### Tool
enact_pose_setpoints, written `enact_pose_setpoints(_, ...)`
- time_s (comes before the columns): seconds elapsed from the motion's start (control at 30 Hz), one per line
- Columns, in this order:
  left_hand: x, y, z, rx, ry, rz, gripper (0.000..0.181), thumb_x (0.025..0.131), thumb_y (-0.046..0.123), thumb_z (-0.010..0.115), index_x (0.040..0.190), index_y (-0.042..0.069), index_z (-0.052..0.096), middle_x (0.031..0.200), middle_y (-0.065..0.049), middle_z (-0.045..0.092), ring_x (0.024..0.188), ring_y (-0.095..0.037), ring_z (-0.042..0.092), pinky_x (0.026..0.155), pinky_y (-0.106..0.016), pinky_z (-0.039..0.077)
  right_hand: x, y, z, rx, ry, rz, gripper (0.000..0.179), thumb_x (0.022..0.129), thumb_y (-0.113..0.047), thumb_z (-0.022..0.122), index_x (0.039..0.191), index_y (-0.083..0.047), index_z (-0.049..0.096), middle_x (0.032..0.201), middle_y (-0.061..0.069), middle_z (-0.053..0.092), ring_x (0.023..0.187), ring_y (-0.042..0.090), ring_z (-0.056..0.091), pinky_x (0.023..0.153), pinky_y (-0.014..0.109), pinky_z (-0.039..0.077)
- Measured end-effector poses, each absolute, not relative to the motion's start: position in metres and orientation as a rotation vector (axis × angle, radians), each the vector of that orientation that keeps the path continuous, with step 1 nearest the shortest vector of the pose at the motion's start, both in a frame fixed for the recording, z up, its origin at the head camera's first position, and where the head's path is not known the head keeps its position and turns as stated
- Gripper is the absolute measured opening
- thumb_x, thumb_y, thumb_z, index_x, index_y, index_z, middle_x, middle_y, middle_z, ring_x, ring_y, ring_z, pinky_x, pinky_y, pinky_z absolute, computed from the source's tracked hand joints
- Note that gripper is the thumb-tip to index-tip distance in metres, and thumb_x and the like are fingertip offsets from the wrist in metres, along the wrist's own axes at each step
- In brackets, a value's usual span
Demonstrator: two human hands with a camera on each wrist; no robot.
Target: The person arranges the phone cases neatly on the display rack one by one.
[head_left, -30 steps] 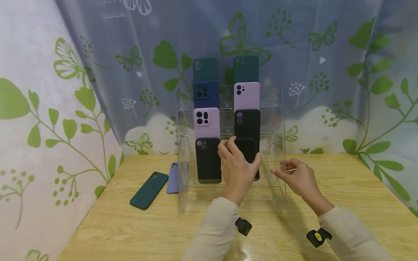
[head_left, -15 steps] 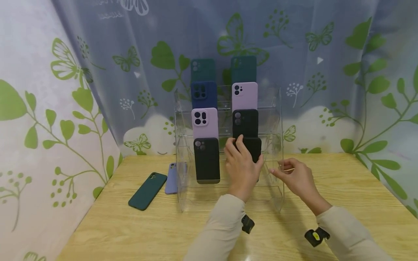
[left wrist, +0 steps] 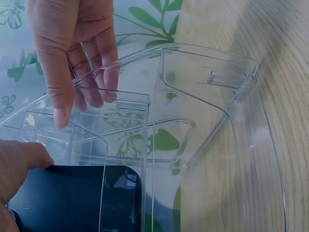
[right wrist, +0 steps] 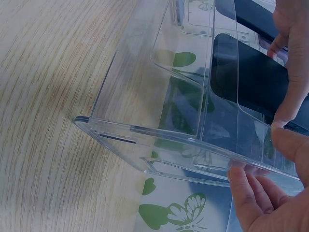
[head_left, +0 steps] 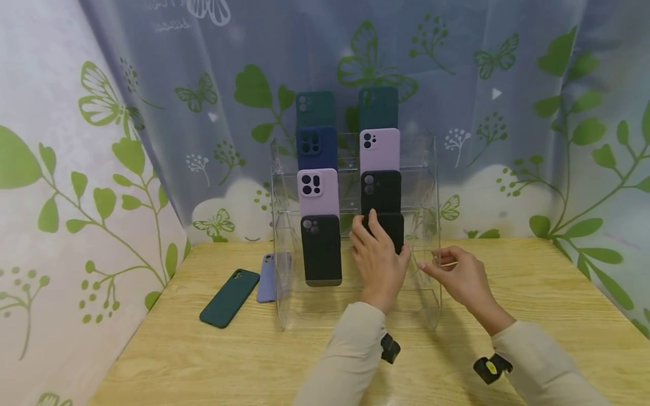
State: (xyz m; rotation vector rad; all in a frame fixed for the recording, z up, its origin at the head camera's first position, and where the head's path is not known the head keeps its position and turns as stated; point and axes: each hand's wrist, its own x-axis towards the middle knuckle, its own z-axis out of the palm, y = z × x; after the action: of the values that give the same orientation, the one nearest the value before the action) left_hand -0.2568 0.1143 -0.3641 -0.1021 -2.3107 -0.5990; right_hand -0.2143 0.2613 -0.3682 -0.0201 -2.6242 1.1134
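My left hand (head_left: 378, 262) grips a black phone case (head_left: 393, 228) in the lowest tier of a clear acrylic display stand (head_left: 433, 293), right column. The thumb is along the case's right edge and the fingers are at its upper left; the hand hides much of the case. In the right wrist view, the black case's lower end (right wrist: 241, 77) sits behind the clear front lip. My right hand (head_left: 464, 279) pinches the stand's right side panel (right wrist: 193, 142), thumb inside and fingers outside.
Another black case (head_left: 321, 248) stands in the left column's lowest tier. Lilac (head_left: 327, 197), navy (head_left: 325, 155) and green cases (head_left: 317, 110) rise behind it. To the stand's left, a dark green case (head_left: 230, 298) and a lavender case (head_left: 266, 282) lie on the wooden table (head_left: 178, 361).
My left hand has shifted slightly to the right, moving the black phone case a little the same way. The right hand has stayed at the stand's side panel.
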Motion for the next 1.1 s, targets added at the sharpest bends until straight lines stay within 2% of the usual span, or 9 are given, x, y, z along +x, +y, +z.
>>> enact_pose_setpoints(0.27, -0.256, 0.110, -0.363, -0.122, -2.312, -0.596, 0.097, 0.076, 0.048, 0.078, 0.147, 0.007, 0.027, 0.140, -0.017, 0.029, 0.115, -0.029, 0.041, 0.075, -0.040, 0.050, -0.214, 0.260, -0.368, -0.018, -2.623, 1.111, 0.060, 0.087, -0.046, 0.068, 0.120, 0.003, 0.060, 0.109, 0.025, 0.063, 0.096, 0.039, 0.065, 0.069, 0.043, 0.058)
enact_pose_setpoints(0.63, -0.251, 0.107, -0.358, -0.164, -2.392, -0.591, 0.094, 0.080, 0.050, 0.074, 0.149, 0.011, 0.024, 0.143, -0.016, 0.027, 0.119, -0.029, 0.040, 0.082, -0.043, 0.050, -0.214, 0.260, -0.367, -0.026, -2.641, 1.089, 0.058, 0.088, -0.045, 0.067, 0.121, 0.002, 0.060, 0.110, 0.026, 0.063, 0.097, 0.040, 0.064, 0.070, 0.044, 0.058)
enact_pose_setpoints(0.9, -0.247, 0.103, -0.351, -0.178, -2.340, -0.636, 0.094, 0.078, 0.048, 0.076, 0.150, 0.016, 0.024, 0.144, -0.015, 0.027, 0.128, -0.032, 0.036, 0.097, -0.054, 0.043, -0.214, 0.260, -0.368, -0.035, -2.647, 1.096, 0.059, 0.088, -0.045, 0.068, 0.121, 0.003, 0.059, 0.111, 0.026, 0.062, 0.098, 0.040, 0.064, 0.070, 0.044, 0.058)
enact_pose_setpoints(1.1, -0.241, 0.083, -0.325, -0.227, -2.228, -0.681, 0.089, 0.078, 0.049, 0.077, 0.148, 0.016, 0.032, 0.142, -0.015, 0.033, 0.127, -0.030, 0.038, 0.100, -0.051, 0.042, -0.214, 0.260, -0.367, -0.036, -2.633, 1.096, 0.056, 0.088, -0.043, 0.069, 0.120, 0.003, 0.060, 0.110, 0.026, 0.063, 0.097, 0.040, 0.064, 0.071, 0.045, 0.058)
